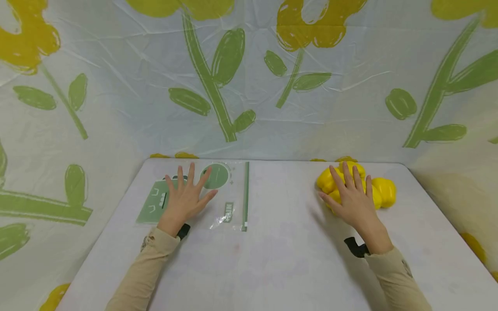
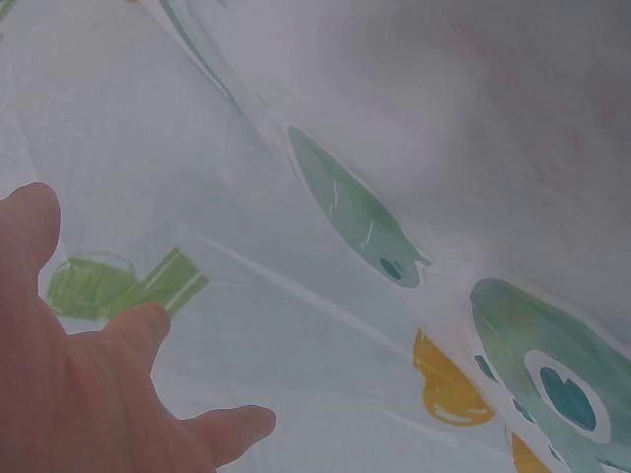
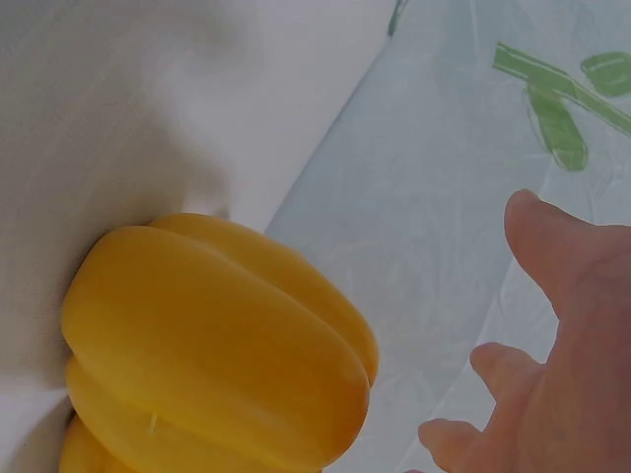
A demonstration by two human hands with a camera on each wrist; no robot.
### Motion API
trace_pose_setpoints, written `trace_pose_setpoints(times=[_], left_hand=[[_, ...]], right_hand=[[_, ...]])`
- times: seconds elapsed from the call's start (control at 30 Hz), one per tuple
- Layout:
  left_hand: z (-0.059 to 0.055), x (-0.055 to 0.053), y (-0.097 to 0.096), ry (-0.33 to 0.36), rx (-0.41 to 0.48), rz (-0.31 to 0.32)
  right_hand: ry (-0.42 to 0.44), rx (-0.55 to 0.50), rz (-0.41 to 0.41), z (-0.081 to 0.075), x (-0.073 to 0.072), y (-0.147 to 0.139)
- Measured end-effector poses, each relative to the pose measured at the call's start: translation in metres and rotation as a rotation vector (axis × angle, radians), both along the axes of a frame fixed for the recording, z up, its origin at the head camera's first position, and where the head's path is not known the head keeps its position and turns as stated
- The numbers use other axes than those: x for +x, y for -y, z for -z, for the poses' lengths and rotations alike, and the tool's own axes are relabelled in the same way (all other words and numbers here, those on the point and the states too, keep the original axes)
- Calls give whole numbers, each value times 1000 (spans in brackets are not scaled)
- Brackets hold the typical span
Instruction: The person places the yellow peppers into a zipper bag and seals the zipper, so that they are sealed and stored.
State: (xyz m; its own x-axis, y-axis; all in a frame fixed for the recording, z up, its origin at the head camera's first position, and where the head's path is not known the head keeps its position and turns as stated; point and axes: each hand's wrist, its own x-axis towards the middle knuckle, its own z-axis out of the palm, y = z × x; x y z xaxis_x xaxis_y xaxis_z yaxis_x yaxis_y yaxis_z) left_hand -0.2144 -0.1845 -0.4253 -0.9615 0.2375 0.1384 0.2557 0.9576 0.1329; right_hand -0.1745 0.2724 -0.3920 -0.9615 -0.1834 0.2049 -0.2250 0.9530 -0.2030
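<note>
My left hand (image 1: pixel 183 199) is held with fingers spread over a clear zip bag (image 1: pixel 218 176) that lies flat at the back left of the table. Green prints and a green zip strip (image 1: pixel 246 198) along its right edge mark the bag; hand and wrist cover part of it. On the right, yellow bell peppers (image 1: pixel 386 192) sit bunched together, and my right hand (image 1: pixel 355 202) hovers in front of them, its fingers also spread. The right wrist view has a large yellow pepper (image 3: pixel 217 335) beside the hand, apart from the fingers. Neither hand holds anything.
A white table (image 1: pixel 272 259) stretches under both arms. Behind it hangs a pale cloth (image 1: pixel 155 56) printed with yellow flowers and green leaves, which also runs along both sides. Black camera mounts (image 1: pixel 355 248) stick out at the wrists.
</note>
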Motion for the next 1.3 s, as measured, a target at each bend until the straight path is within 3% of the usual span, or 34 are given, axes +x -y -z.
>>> trace_pose_setpoints(times=[0.53, 0.83, 0.97, 1.17, 1.3], left_hand=[[-2, 0, 2, -20, 11, 1], [-3, -2, 2, -23, 24, 9], [-3, -3, -1, -84, 80, 40], [-12, 0, -17, -132, 240, 134], [-18, 5, -32, -145, 246, 173]], right_hand=[[2, -5, -6, -2, -3, 0], [-24, -62, -37, -5, -6, -1], [-67, -173, -58, -10, -10, 1], [-59, -485, -64, -25, -17, 9], [-51, -643, -45, -34, -21, 21]])
